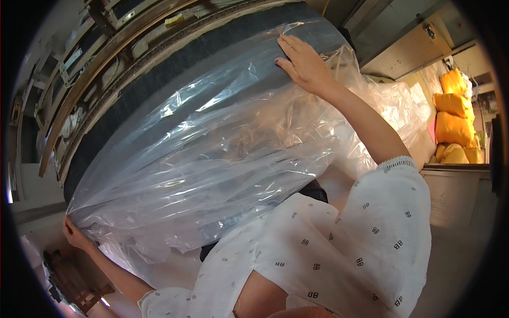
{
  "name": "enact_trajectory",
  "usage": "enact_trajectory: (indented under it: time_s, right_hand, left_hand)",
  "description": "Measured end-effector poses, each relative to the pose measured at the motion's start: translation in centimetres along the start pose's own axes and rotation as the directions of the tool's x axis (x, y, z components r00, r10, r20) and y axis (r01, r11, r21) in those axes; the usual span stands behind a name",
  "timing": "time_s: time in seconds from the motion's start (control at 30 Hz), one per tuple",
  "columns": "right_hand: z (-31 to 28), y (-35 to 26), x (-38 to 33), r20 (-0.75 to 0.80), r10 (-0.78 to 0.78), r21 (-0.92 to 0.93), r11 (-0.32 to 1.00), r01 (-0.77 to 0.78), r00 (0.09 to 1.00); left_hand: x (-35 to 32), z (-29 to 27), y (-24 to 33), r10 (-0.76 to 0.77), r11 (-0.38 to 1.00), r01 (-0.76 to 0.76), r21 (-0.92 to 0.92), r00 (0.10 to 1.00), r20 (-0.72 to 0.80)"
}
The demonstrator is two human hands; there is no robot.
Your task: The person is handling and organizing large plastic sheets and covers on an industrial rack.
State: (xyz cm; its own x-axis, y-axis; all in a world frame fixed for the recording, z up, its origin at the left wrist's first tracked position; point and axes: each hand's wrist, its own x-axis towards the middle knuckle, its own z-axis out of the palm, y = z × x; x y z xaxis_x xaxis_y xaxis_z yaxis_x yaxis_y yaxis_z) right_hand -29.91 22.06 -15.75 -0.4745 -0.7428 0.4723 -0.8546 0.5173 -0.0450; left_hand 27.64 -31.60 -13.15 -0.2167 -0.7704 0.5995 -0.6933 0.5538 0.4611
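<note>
A large clear plastic sheet (212, 138), wrinkled and shiny, lies over a long dark surface (132, 100) and hangs down in folds toward me. At the far left my left hand (77, 233) pinches a gathered corner of the sheet, its fingers closed. My right hand (305, 63) rests flat on the sheet near its far edge at the upper right, fingers stretched out and palm down. Between the two hands the plastic is pulled into long creases.
Wooden rails and a frame (74, 111) run along the far side, with a small yellow object (174, 20) on them. More crumpled plastic (397, 106) bulges at the right. Beyond it, orange-yellow bundles (455, 122) are stacked beside a pale cabinet (450, 196).
</note>
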Motion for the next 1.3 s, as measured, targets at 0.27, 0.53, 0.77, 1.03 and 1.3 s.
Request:
enact_trajectory:
  time_s: [0.27,0.53,0.77,1.03,1.3]
  right_hand:
    - [-0.3,1.2,1.1,-0.106,0.022,-0.034,0.999,-0.026,0.994]
    - [1.6,6.7,4.8,-0.12,0.3,0.252,0.931,-0.263,0.946]
    - [-1.2,9.7,8.4,0.497,0.168,0.335,0.868,-0.367,0.851]
    - [-3.7,7.6,14.3,-0.086,0.56,0.875,0.439,-0.207,0.824]
    - [9.2,11.9,13.9,-0.163,0.622,0.818,0.52,-0.248,0.766]
  left_hand:
    - [-1.9,-6.3,0.8,-0.035,0.991,0.04,-0.129,0.998,0.044]
    - [-8.9,-10.7,1.6,-0.143,0.977,0.165,-0.139,0.978,0.155]
    - [-12.5,-7.4,4.7,-0.438,0.83,0.46,-0.315,0.888,0.14]
    - [0.7,-2.0,4.9,-0.493,0.621,0.319,-0.716,0.869,-0.04]
    - [5.8,12.8,-0.2,-0.342,0.891,0.331,-0.311,0.939,0.021]
